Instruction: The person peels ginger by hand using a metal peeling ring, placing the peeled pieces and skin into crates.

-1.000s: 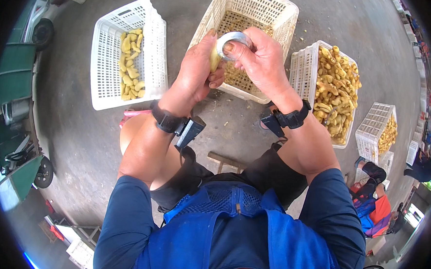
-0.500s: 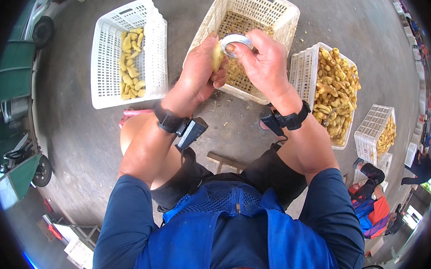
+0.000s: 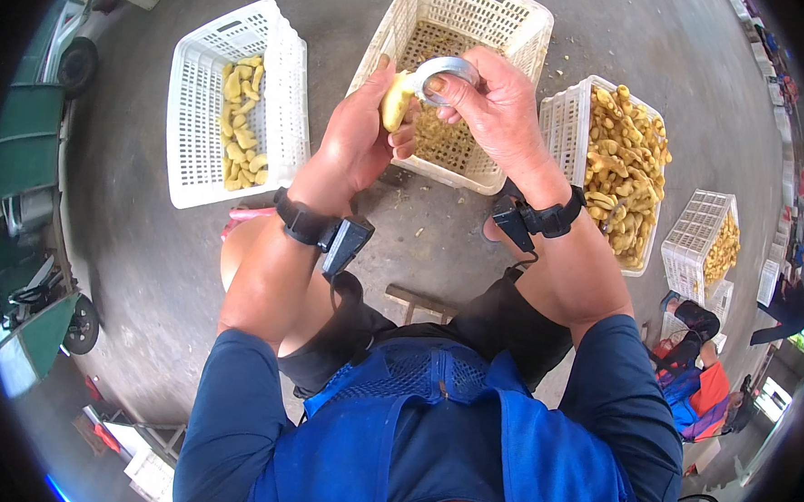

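Observation:
My left hand [image 3: 358, 135] grips a pale yellow piece of ginger [image 3: 395, 103], its fingers wrapped round the lower part and the thumb pointing up along it. My right hand [image 3: 502, 115] is closed on a ring-shaped metal scraper [image 3: 444, 65], with the thumb through the ring. The scraper's left edge touches the upper end of the ginger. Both hands are over a white plastic crate [image 3: 496, 20] with peel scraps [image 3: 435, 144] in its bottom. Each wrist wears a black strap with a small device.
At left, a white crate [image 3: 287, 109] holds peeled ginger [image 3: 241, 138]. To the right, another crate [image 3: 563, 128] is heaped with browner ginger [image 3: 620, 171]. A further crate [image 3: 686, 243] and a seated person [image 3: 705, 394] are at far right. A green vehicle [image 3: 30, 141] stands at far left.
My left hand has shifted slightly left and turned, tilting the ginger so more of it shows. The scraper ring has tipped a little and stays at the ginger's upper end.

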The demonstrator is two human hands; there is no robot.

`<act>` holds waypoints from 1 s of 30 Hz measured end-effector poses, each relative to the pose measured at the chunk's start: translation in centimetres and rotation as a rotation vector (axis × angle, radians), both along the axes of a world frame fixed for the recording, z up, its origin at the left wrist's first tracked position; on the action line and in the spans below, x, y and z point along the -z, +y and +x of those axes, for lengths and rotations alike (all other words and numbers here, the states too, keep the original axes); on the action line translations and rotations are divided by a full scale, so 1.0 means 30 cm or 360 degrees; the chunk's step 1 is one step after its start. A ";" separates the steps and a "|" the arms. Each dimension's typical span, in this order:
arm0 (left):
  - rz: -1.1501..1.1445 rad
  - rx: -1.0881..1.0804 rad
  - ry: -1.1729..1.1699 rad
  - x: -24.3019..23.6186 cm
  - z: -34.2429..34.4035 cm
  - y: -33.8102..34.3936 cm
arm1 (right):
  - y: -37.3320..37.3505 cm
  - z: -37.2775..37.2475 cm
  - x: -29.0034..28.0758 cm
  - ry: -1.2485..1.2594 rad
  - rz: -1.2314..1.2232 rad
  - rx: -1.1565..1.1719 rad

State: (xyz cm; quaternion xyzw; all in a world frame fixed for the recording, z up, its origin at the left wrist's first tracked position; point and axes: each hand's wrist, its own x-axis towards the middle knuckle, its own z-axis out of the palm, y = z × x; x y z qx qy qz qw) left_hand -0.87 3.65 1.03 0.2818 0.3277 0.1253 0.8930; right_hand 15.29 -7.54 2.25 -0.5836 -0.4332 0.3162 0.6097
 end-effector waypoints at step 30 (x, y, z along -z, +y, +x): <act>0.0219 0.0041 0.0020 -0.020 0.001 -0.037 | 0.011 -0.050 -0.016 -0.0101 -0.0129 -0.0044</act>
